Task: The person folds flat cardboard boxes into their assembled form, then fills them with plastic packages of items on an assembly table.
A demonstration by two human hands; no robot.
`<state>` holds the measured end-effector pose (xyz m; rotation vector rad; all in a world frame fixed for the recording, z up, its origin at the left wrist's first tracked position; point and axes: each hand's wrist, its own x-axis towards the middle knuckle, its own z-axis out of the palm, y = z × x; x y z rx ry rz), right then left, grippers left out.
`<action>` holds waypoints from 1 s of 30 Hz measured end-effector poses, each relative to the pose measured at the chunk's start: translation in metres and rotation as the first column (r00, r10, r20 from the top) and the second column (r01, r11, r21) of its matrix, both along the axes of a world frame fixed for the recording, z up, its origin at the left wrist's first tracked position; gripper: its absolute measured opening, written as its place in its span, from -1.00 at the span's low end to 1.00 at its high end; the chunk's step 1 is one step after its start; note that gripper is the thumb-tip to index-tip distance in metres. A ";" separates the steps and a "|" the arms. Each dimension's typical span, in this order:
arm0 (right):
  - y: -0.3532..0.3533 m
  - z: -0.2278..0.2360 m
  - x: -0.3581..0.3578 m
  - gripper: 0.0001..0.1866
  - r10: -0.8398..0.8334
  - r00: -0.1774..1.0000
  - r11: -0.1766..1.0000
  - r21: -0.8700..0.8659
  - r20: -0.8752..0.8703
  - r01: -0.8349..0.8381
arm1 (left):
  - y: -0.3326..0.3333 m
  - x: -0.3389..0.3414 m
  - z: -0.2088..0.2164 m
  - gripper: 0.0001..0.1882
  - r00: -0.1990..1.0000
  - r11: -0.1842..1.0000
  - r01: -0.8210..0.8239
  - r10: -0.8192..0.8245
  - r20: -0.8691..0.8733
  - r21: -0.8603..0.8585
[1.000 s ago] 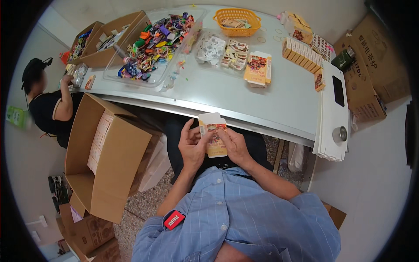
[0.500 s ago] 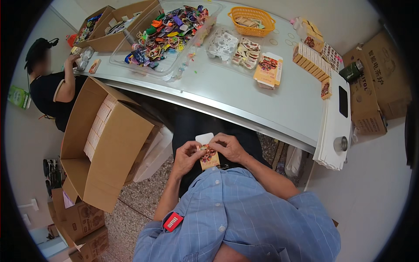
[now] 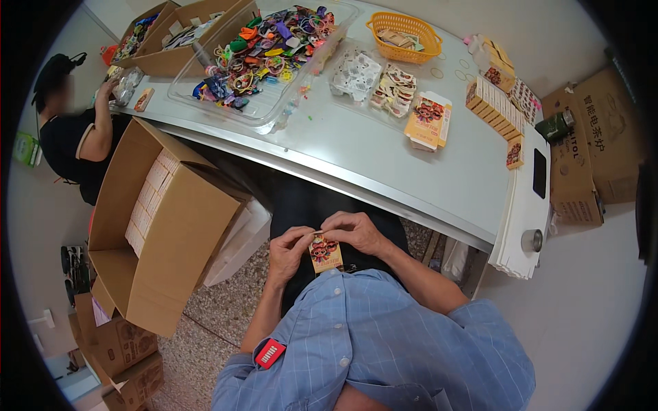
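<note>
A small orange printed card box [image 3: 325, 255] is held over my lap, close to my shirt. My left hand [image 3: 288, 253] pinches its upper left corner between thumb and fingers. At the upper right edge, my right hand [image 3: 355, 234] is closed on the box, its fingertips bent over the top. The white flap is folded down out of sight at that top edge. Whatever is inside the box is hidden.
Ahead is a grey table [image 3: 363, 171] bearing a clear bin [image 3: 267, 125] of colourful trinkets, a stack of flattened boxes [image 3: 426, 123], a yellow basket [image 3: 404, 51] and rows of small boxes [image 3: 495, 109]. A large carton [image 3: 188, 240] stands at my left. Beyond it sits another person [image 3: 82, 144].
The white flap that stood up above the box has been folded down. Both hands have come together at the box's top edge. My view has shifted slightly.
</note>
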<state>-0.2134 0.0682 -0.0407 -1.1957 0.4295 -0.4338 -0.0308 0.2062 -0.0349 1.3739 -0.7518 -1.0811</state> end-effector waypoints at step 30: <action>-0.017 0.036 -0.002 -0.73 0.060 0.967 0.938 -0.318 -0.246 -0.139 | -0.019 0.010 0.015 -0.86 0.953 0.979 0.203 -0.199 0.231 0.003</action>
